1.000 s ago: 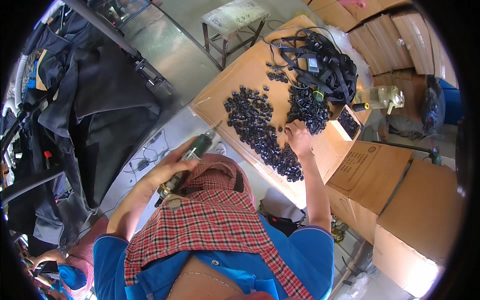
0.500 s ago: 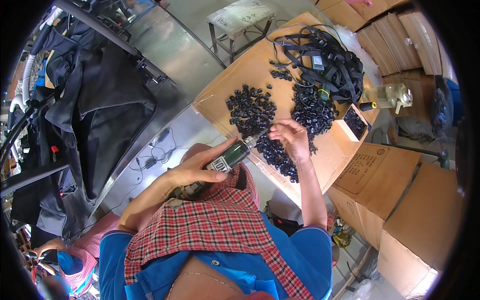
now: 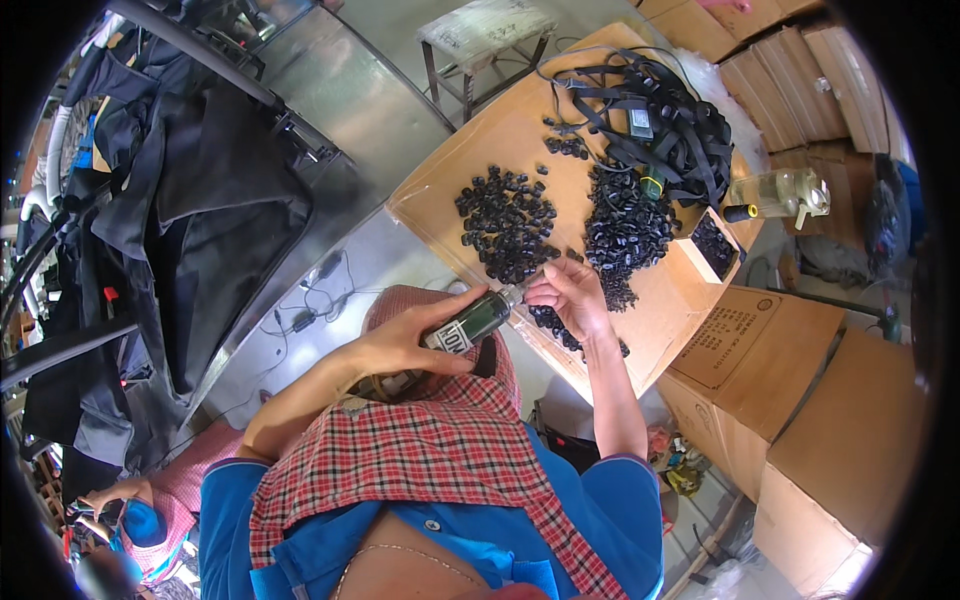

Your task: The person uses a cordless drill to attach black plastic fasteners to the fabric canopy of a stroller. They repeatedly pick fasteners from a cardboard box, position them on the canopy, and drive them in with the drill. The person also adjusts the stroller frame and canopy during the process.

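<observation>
My left hand (image 3: 405,345) is wrapped round the dark green body of a power screwdriver (image 3: 472,326), held in front of my checked apron, its nose pointing up and right. At the nose, my right hand (image 3: 572,298) has thumb and fingertips pinched together. Whatever small thing is between them is hidden. Both hands are over the near edge of a wooden table (image 3: 440,200). Just beyond them lies a pile of small black plastic pieces (image 3: 507,222), with a denser heap of black pieces (image 3: 625,225) to its right. Some pieces lie partly behind my right hand.
A tangle of black straps (image 3: 675,130) covers the table's far right. An open wooden box (image 3: 712,247) and a clear cylinder (image 3: 780,192) are at its right edge. Cardboard cartons (image 3: 750,350) stand right; a metal-topped bench with black fabric (image 3: 215,190) is left. A stool (image 3: 487,35) stands beyond.
My right hand has come down and slightly left, closer to the screwdriver's nose, covering some black pieces. The screwdriver has shifted slightly down and right. At lower left, another person's arms have moved.
</observation>
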Available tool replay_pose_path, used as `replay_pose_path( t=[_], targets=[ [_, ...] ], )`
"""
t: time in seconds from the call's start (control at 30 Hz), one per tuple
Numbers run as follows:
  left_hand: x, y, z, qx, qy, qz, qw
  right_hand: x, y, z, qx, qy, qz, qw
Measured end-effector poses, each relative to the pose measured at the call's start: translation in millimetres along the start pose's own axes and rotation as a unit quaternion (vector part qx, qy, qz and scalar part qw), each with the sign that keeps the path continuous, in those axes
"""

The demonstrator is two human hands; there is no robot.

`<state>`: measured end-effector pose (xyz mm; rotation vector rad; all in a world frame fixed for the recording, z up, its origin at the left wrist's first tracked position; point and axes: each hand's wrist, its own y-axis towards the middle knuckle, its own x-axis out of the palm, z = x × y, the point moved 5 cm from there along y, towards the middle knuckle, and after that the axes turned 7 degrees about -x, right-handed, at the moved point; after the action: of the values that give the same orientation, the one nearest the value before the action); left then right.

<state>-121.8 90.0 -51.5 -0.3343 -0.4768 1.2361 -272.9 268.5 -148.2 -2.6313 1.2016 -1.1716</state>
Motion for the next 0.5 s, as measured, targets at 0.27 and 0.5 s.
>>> replay_pose_path(
  t=[0.27, 0.5],
  targets=[
    [1.7, -3.1, -14.1, -0.038, -0.045, -0.013, 0.998, -33.1, -12.7, -7.9, -0.100, -0.248, 0.055, 0.962],
    [-0.3, -9.7, -5.2, -0.028, -0.088, -0.004, 0.996, -42.5, 12.0, -33.0, -0.311, -0.723, 0.048, 0.614]
  ],
)
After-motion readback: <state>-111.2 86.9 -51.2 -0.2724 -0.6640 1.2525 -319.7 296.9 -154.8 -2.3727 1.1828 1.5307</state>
